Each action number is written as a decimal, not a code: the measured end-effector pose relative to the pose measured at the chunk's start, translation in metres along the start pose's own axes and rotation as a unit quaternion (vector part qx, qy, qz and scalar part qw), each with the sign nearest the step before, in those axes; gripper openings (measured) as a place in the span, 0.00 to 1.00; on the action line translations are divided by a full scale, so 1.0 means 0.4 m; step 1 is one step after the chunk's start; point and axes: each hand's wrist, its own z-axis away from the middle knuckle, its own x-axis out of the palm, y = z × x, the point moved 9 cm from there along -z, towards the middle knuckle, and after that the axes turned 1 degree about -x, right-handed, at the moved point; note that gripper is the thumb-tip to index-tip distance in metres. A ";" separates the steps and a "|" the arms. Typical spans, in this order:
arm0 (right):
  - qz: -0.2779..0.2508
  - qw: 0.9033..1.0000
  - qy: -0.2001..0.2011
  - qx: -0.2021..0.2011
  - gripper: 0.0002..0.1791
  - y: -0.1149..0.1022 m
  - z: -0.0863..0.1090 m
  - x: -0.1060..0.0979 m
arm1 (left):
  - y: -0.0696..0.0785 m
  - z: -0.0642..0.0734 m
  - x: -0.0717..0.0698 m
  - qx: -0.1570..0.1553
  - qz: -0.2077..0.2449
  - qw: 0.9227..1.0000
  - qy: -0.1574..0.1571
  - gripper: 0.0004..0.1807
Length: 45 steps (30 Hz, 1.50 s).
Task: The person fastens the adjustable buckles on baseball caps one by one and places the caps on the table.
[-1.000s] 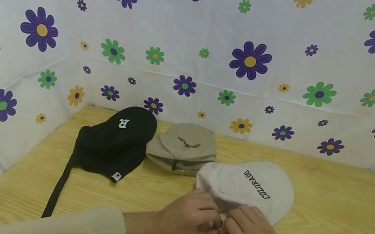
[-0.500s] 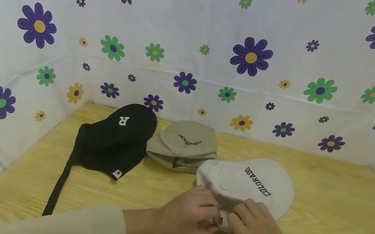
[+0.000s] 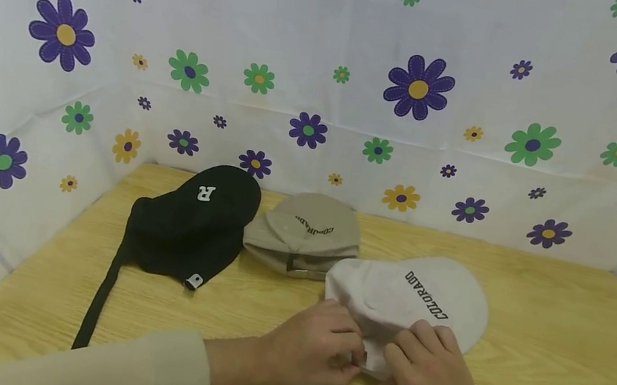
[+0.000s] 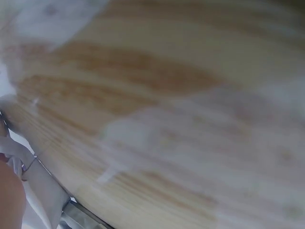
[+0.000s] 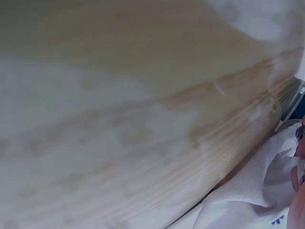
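A white cap (image 3: 441, 279) with dark "COLORADO" lettering lies on the table in the head view, its crown toward the far right. My left hand (image 3: 313, 346) pinches the small dark clasp on the cap's back strap. My right hand (image 3: 432, 383) grips the white strap and cap edge just right of it, and a short stretch of strap (image 3: 375, 360) shows between the two hands. White cap fabric (image 5: 250, 202) and a few fingertips (image 5: 298, 207) fill the lower right corner of the right wrist view. At the left wrist view's lower left corner, a finger (image 4: 9, 198) is by white cloth.
A black cap (image 3: 192, 227) with a white "R" and a long dangling strap (image 3: 103, 301) lies at the left. Next to it stands a beige cap (image 3: 310, 220), touching or nearly touching the white one. A flowered white cloth (image 3: 334, 40) surrounds the wooden table (image 3: 543, 327).
My right hand has shifted slightly right and away from my left, and more white strap shows between them. The left hand stays at the clasp. The head view has tilted a little downward.
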 end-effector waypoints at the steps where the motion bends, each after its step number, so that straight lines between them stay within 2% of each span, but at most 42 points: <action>1: 0.001 1.000 0.000 0.000 0.06 0.001 0.000 -0.001 | 0.000 0.000 -0.001 -0.001 0.001 1.000 0.000 0.08; 8: 0.014 0.999 -0.029 0.006 0.06 0.003 0.000 0.003 | -0.003 0.000 -0.006 -0.011 -0.009 1.000 0.003 0.09; 13: 0.012 1.000 -0.020 0.009 0.05 0.008 -0.003 -0.002 | -0.005 -0.002 -0.009 -0.010 -0.021 1.000 0.006 0.09; 19: 0.001 1.000 -0.008 0.011 0.04 0.007 -0.007 -0.010 | -0.010 -0.004 -0.012 -0.015 -0.003 1.000 0.002 0.09; 29: -0.031 0.999 0.012 -0.028 0.06 -0.023 -0.009 -0.015 | -0.006 -0.009 -0.005 -0.014 0.013 1.000 -0.001 0.10; 33: -0.034 0.998 0.025 -0.037 0.13 -0.028 -0.011 -0.014 | -0.007 -0.007 -0.006 -0.010 0.013 1.000 0.001 0.10; 40: -0.042 0.999 0.004 -0.031 0.18 -0.026 -0.006 0.000 | -0.006 -0.005 -0.007 -0.006 0.012 1.000 0.001 0.09; 45: -0.057 0.998 0.011 -0.034 0.18 -0.028 -0.007 0.000 | -0.002 -0.006 -0.009 -0.002 0.011 1.000 0.007 0.09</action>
